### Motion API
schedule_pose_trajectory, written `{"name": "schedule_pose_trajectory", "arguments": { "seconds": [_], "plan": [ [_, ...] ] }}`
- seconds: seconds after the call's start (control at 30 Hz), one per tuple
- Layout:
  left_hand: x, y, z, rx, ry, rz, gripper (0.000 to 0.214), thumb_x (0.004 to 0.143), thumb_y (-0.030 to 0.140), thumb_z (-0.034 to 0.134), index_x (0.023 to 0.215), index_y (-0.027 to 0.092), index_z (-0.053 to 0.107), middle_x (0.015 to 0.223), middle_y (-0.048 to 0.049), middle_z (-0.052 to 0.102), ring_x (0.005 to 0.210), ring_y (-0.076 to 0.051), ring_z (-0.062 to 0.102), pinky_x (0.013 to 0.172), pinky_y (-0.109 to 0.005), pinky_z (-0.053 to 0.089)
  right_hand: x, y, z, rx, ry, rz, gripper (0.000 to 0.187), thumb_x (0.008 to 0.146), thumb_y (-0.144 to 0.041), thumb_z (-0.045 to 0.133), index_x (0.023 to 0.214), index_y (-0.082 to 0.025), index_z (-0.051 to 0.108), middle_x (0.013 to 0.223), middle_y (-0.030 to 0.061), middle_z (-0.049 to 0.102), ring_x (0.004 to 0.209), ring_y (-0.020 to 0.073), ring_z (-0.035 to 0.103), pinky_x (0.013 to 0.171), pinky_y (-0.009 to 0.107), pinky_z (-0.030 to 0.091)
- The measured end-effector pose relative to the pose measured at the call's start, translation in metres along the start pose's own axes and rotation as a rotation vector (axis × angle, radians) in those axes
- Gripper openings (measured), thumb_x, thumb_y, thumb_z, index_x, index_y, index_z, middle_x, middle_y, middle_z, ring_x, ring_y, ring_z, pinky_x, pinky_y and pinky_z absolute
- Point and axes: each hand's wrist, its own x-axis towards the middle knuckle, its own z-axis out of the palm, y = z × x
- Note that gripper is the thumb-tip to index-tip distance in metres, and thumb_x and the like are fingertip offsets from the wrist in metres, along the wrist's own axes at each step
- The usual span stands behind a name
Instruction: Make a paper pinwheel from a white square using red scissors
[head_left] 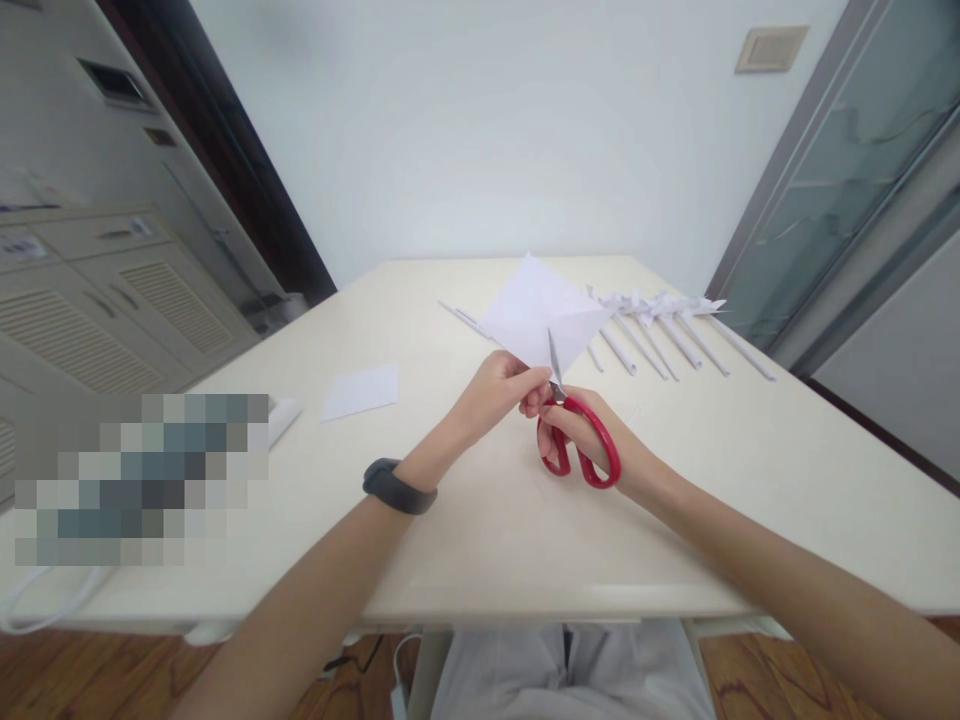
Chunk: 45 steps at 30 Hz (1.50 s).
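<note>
Red-handled scissors [557, 392] held in R grip [579, 427], wht paper [525, 305] pinched in L grip [517, 382], tbl [480, 545] below

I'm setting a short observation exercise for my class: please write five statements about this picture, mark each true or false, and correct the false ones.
1. The right hand holds the scissors. True.
2. The scissors have blue handles. False: the handles are red.
3. The left hand holds a white sheet by its near corner. True.
4. The dark wristband is on the right wrist. False: the wristband is on the left wrist.
5. Several white paper rolls lie on the right part of the table. True.
</note>
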Motion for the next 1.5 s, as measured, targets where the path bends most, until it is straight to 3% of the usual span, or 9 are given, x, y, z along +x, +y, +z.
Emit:
{"name": "schedule_pose_trajectory", "arguments": {
  "seconds": [0.5,0.7,0.93,1.27,1.5],
  "plan": [
    [0.0004,-0.0017,0.0003,0.004,0.025,0.012,0.036,0.081,0.024,0.045,0.047,0.015,0.047,0.045,0.0011,0.050,0.047,-0.009,0.049,0.052,-0.022,0.038,0.0003,0.0036,0.0009,0.004,-0.001,-0.010,0.018,0.081,-0.021,0.041,0.064,-0.018,0.049,0.056,0.0000,0.059,0.044,0.0106,0.054,0.047,0.023,0.044],
    [0.0014,-0.0043,-0.0007,0.020,0.024,0.020,0.033,0.079,0.023,0.047,0.048,0.014,0.051,0.045,0.0020,0.050,0.045,-0.009,0.048,0.051,-0.021,0.038,0.0029,0.0066,0.0034,0.084,0.008,-0.007,0.010,0.081,-0.022,0.043,0.082,-0.019,0.052,0.059,-0.0010,0.062,0.044,0.0123,0.055,0.047,0.025,0.046],
    [0.0013,-0.0038,-0.0005,0.011,0.003,0.017,0.033,0.080,0.023,0.047,0.047,0.015,0.049,0.045,0.0017,0.050,0.046,-0.009,0.048,0.051,-0.021,0.038,0.0009,0.0004,0.0036,0.037,0.023,-0.014,0.010,0.078,-0.016,0.042,0.076,-0.019,0.051,0.051,-0.0028,0.058,0.043,0.0118,0.054,0.050,0.024,0.046],
    [0.0006,-0.0011,0.0005,0.022,0.010,0.006,0.032,0.079,0.023,0.047,0.047,0.015,0.048,0.045,0.0010,0.048,0.046,-0.009,0.047,0.051,-0.022,0.038,0.0019,0.0089,0.0033,0.094,0.015,-0.025,0.009,0.080,-0.018,0.042,0.080,-0.019,0.050,0.058,-0.0014,0.062,0.044,0.0123,0.055,0.050,0.026,0.047],
    [0.0009,-0.0016,0.0002,0.023,0.005,0.002,0.034,0.079,0.024,0.047,0.046,0.015,0.046,0.046,0.0015,0.048,0.046,-0.009,0.046,0.052,-0.022,0.038,0.0001,0.0050,0.0031,0.022,0.012,-0.023,0.016,0.079,-0.016,0.038,0.068,-0.018,0.050,0.055,-0.0002,0.060,0.044,0.0116,0.055,0.049,0.024,0.046]
  ]
}}
